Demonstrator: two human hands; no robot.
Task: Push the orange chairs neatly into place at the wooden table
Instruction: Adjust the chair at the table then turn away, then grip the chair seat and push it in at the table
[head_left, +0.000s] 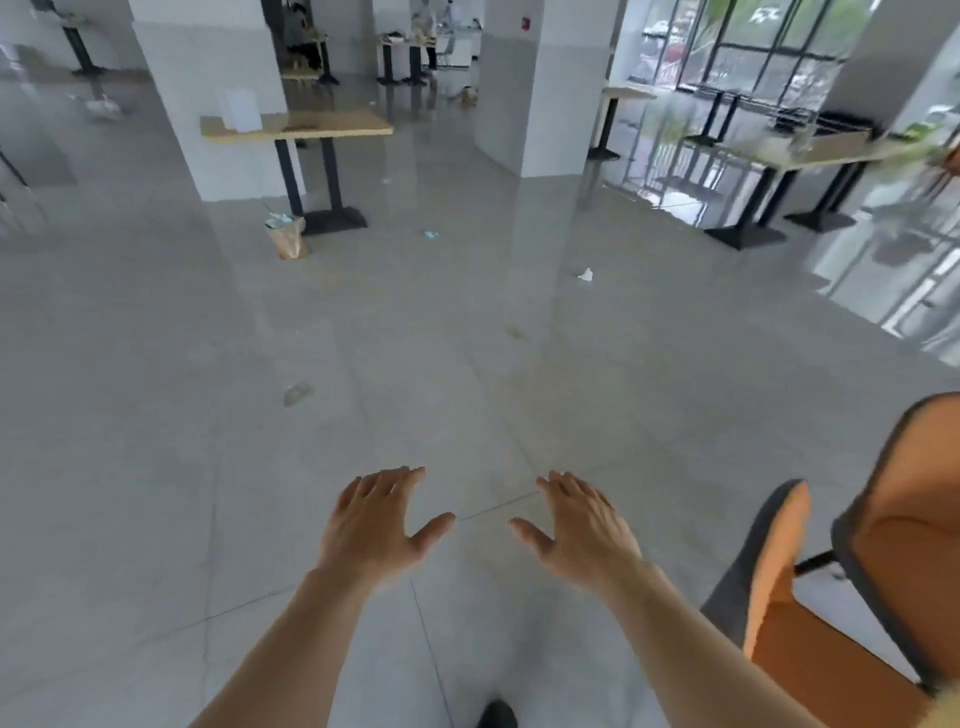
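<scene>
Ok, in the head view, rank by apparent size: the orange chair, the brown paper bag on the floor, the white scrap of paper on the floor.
1. orange chair, much the largest, though nearest the camera and cut by the frame.
2. brown paper bag.
3. white scrap of paper, smallest.

The orange chair (893, 545) was cut off by the right and lower edges; its legs could not be seen. The surface (831, 148) at far right was smeared with blur, its contents illegible. A dark shoe (497, 714) was cropped at the bottom edge. Distant figures were too small to make out.
</scene>
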